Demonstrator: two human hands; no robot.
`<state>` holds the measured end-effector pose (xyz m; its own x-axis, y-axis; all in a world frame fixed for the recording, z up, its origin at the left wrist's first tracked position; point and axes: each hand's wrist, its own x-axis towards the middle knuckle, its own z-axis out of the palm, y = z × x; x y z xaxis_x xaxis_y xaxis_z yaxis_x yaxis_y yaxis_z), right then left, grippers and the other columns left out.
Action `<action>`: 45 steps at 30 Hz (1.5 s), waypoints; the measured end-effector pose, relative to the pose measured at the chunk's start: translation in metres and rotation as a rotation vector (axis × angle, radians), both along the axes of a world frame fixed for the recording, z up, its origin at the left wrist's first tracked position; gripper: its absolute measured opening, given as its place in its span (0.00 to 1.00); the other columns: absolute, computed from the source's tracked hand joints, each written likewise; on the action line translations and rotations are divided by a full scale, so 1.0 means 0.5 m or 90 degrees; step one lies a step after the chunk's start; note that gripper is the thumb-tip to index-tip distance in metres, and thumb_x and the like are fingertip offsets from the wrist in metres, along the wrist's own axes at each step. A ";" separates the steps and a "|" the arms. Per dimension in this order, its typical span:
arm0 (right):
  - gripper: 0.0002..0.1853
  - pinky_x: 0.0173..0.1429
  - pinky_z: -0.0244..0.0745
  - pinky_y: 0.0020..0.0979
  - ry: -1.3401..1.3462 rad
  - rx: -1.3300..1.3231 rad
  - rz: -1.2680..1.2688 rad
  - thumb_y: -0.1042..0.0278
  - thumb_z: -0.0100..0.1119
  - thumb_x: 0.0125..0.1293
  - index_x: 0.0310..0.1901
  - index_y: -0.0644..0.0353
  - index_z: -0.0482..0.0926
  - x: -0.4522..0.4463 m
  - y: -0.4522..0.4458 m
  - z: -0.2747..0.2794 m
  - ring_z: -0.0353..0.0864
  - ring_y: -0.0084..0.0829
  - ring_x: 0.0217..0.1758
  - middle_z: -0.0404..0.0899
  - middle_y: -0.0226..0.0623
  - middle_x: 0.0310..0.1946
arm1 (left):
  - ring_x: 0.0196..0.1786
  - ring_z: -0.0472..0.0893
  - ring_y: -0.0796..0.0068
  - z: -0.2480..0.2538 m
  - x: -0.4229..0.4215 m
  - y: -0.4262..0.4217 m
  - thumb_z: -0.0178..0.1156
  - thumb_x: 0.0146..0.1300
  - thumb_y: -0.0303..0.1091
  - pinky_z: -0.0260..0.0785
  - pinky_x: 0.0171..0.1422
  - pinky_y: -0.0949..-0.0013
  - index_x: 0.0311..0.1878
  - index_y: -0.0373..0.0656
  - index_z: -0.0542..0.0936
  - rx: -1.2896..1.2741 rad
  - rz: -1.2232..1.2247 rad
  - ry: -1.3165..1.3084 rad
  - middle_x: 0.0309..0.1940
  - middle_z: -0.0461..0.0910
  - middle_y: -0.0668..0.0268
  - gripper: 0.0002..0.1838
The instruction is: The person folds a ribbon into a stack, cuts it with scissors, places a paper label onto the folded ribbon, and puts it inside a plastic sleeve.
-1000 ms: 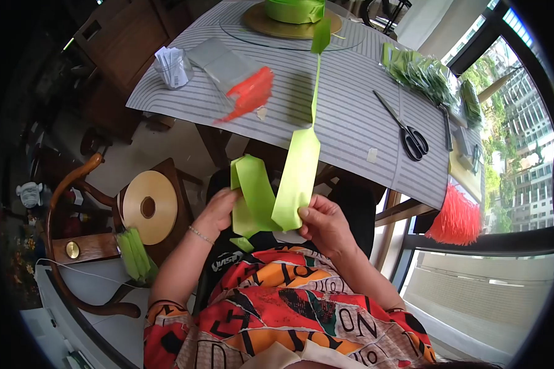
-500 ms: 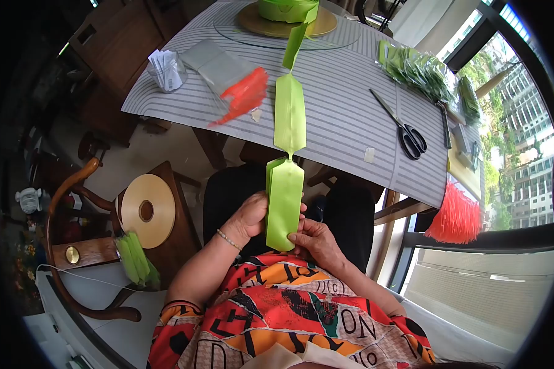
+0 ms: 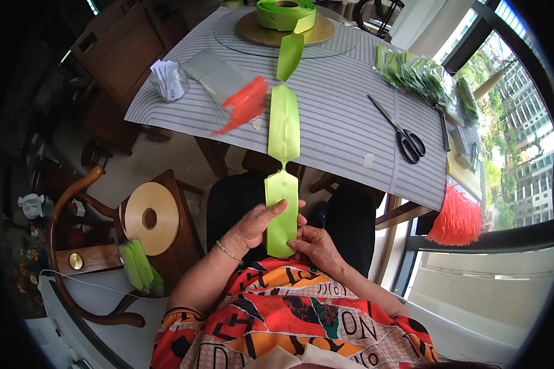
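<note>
Showing glossy lime green: ribbon [image 3: 284,130], flat panels, narrow pinched necks.

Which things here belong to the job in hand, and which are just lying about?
Seemingly part of the job:
green ribbon, held by left hand and right hand
green roll it runs from
round board under it

Apparently lying about:
scissors
cup of paper slips
beige roll

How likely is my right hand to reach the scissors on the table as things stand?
Probably yes: the scissors lie uncovered on the table's right side, with nothing visible blocking them. The right hand would likely have to release the green ribbon first.
</note>
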<state>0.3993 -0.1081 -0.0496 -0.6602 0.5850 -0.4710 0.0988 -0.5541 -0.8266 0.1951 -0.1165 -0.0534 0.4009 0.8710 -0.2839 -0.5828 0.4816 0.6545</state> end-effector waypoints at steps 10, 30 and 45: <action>0.26 0.46 0.78 0.27 0.096 0.143 0.109 0.54 0.56 0.74 0.63 0.67 0.72 -0.019 0.144 0.071 0.81 0.26 0.48 0.81 0.41 0.52 | 0.48 0.84 0.68 0.164 -0.143 -0.104 0.55 0.73 0.45 0.76 0.54 0.68 0.61 0.32 0.75 0.021 -0.131 0.186 0.45 0.84 0.54 0.25; 0.05 0.25 0.68 0.23 0.361 -0.145 -0.127 0.69 0.60 0.70 0.38 0.60 0.77 -0.101 0.139 0.139 0.75 0.20 0.22 0.80 0.32 0.28 | 0.49 0.85 0.50 0.028 -0.238 -0.195 0.51 0.74 0.41 0.80 0.53 0.54 0.62 0.29 0.72 -0.229 0.133 0.194 0.50 0.81 0.46 0.24; 0.08 0.24 0.66 0.18 0.024 -0.064 -0.029 0.64 0.64 0.68 0.36 0.58 0.80 -0.014 0.013 -0.001 0.72 0.15 0.19 0.76 0.25 0.20 | 0.51 0.84 0.61 -0.039 -0.034 0.020 0.51 0.75 0.42 0.79 0.57 0.59 0.61 0.34 0.75 -0.039 0.029 -0.019 0.52 0.82 0.49 0.22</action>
<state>0.3923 -0.1014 -0.0503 -0.6529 0.5657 -0.5037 0.0416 -0.6372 -0.7695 0.1782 -0.1064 -0.0731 0.3699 0.8701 -0.3258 -0.6244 0.4925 0.6063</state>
